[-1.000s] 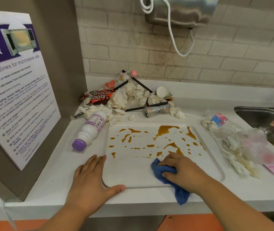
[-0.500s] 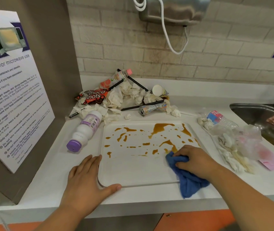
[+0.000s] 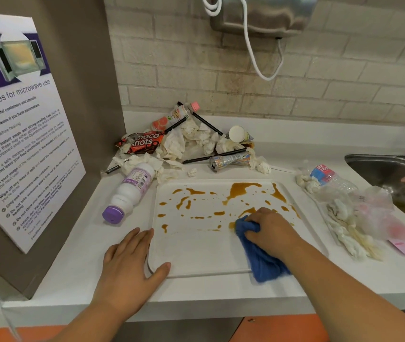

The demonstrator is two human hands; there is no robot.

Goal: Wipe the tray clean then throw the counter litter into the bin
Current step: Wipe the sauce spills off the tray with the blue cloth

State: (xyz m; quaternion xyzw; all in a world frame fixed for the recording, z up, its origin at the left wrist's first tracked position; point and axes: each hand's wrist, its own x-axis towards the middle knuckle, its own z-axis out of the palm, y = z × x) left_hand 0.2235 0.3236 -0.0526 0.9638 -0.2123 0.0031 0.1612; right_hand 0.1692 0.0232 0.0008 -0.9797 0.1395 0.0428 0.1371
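Your left hand [image 3: 127,265] lies flat, fingers straight, bracing the tray [image 3: 196,255] at its lower-left corner, mid-frame. Your right hand [image 3: 270,230] grips the bunched blue cloth [image 3: 263,262] right of centre. Press firmly and sweep in overlapping strokes toward the brown puddles [image 3: 243,190] above, refolding the cloth so sauce lifts rather than smears.

A brick wall [image 3: 295,77] backs the white counter [image 3: 319,151]. A metal unit [image 3: 270,13] hangs above, its white cord [image 3: 253,55] looping down. A poster [image 3: 24,134] covers the brown panel [image 3: 90,70] on the left; a steel sink [image 3: 379,166] sits on the right.
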